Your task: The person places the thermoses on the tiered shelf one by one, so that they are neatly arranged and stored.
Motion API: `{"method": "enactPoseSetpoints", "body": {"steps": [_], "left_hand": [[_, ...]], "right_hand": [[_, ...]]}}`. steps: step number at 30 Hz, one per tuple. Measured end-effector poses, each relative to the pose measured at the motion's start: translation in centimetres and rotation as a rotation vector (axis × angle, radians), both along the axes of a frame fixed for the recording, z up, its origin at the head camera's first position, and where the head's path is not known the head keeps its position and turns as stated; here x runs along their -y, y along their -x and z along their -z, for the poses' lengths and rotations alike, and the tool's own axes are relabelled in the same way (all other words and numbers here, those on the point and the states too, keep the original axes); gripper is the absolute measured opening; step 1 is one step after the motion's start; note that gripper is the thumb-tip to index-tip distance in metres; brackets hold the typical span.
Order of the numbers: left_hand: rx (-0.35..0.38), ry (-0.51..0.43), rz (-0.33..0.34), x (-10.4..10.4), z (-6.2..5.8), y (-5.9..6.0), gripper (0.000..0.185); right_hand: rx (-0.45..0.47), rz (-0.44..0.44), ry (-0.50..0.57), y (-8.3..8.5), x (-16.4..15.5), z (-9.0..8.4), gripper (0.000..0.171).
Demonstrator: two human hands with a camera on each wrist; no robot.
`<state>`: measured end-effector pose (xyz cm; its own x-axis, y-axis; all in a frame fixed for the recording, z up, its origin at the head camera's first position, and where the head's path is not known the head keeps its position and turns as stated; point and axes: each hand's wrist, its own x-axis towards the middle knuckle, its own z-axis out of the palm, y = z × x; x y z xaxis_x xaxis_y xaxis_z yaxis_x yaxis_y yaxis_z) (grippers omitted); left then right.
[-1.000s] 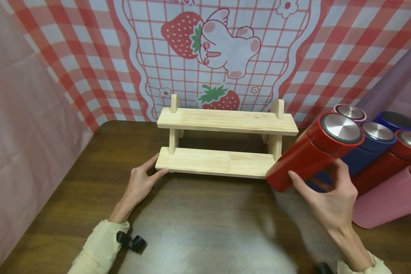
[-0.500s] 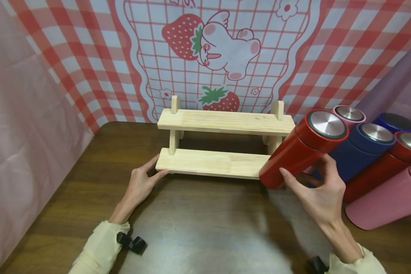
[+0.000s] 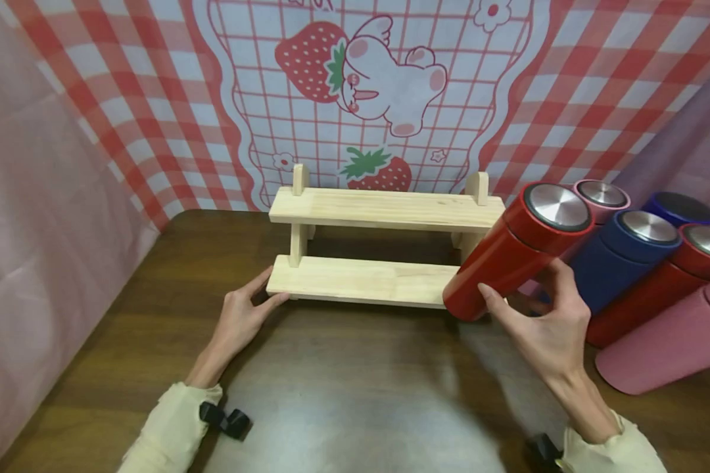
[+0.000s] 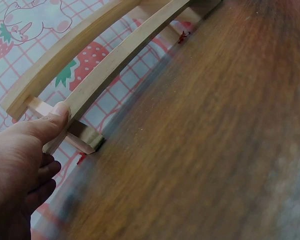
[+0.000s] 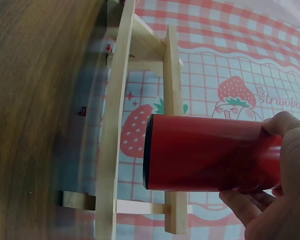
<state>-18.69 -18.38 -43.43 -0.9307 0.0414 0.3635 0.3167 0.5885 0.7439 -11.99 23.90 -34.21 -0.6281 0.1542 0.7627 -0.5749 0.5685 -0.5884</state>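
My left hand (image 3: 239,322) grips the left end of the lower board of a two-tier wooden shelf (image 3: 361,279); in the left wrist view its thumb (image 4: 57,114) lies on the board's edge. With my right hand (image 3: 547,322) I hold a red thermos bottle (image 3: 505,259), silver disc on its lid, tilted with the lid toward the upper right. Its base overlaps the right end of the lower board in the head view. From the right wrist, the bottle (image 5: 210,152) shows a dark-rimmed base, with thumb and fingers round its far part.
Several bottles stand at the right: a blue one (image 3: 621,263), a second red one (image 3: 645,295), a pink one (image 3: 674,341), and others behind. A strawberry-print checked cloth (image 3: 390,85) hangs behind the shelf. Pink fabric (image 3: 53,230) borders the wooden table (image 3: 343,394) on the left.
My right hand has carried the red thermos bottle left and slightly up, toward the right end of the lower board. The left hand keeps its hold on the shelf.
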Motion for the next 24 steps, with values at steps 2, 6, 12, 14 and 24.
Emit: {"method": "enactPoseSetpoints", "body": {"steps": [2,6,12,14,24], "left_hand": [[0.004,-0.002,0.0,0.0,0.0,-0.1,0.065],[0.004,-0.007,-0.003,-0.1,0.1,-0.1,0.065],[0.005,-0.006,-0.002,0.0,0.1,0.0,0.066],[0.004,-0.004,-0.004,0.0,0.1,0.0,0.066],[0.011,-0.006,-0.007,-0.1,0.1,0.0,0.066]], "right_hand": [[-0.004,-0.007,-0.003,0.2,0.1,-0.1,0.071],[-0.005,-0.034,0.004,0.5,0.5,-0.2,0.071],[-0.014,-0.078,0.03,1.2,1.3,-0.3,0.072],[-0.018,-0.115,0.05,1.4,1.6,-0.4,0.072],[-0.011,-0.154,0.072,2.3,2.9,-0.7,0.073]]}}
